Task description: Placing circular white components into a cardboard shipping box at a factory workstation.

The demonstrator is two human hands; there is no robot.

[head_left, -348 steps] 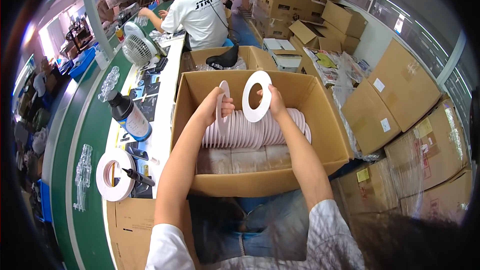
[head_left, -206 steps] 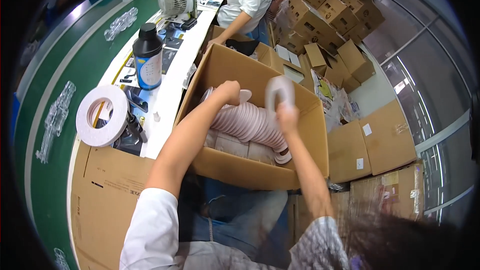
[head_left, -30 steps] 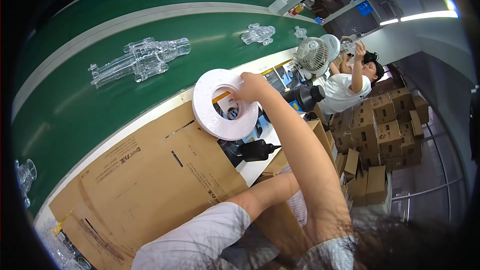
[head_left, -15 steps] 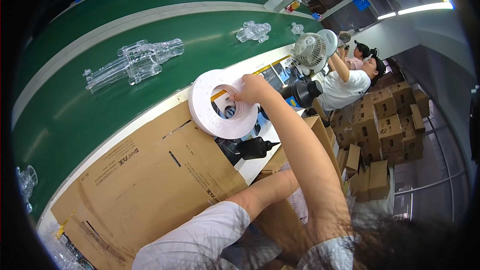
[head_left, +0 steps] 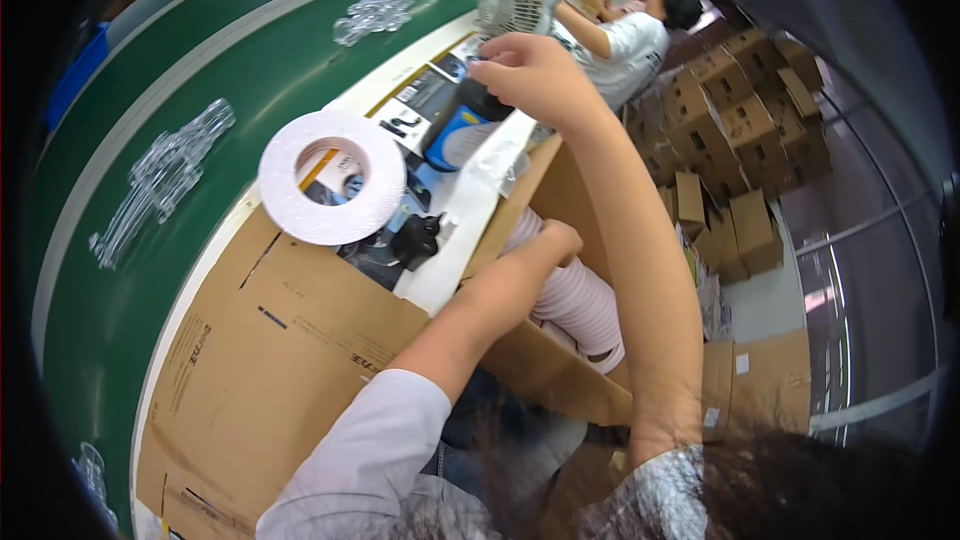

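Right hand (head_left: 525, 72): raised in front of the black bottle (head_left: 462, 132), fingers loosely curled with a gap to the thumb, nothing visible in it.
Left hand (head_left: 562, 240): at the row of pale rings (head_left: 582, 308) inside the carton (head_left: 550, 370); fingers hidden, so I cannot tell its grip.
Pale ring stack (head_left: 282, 178): on the table (head_left: 428, 286), between the cardboard sheet (head_left: 275, 340) and the black bottle.
Fan (head_left: 513, 6): beyond the right hand, near a co-worker (head_left: 630, 50).

Bright, slightly blurred, dark-cornered fisheye distortion
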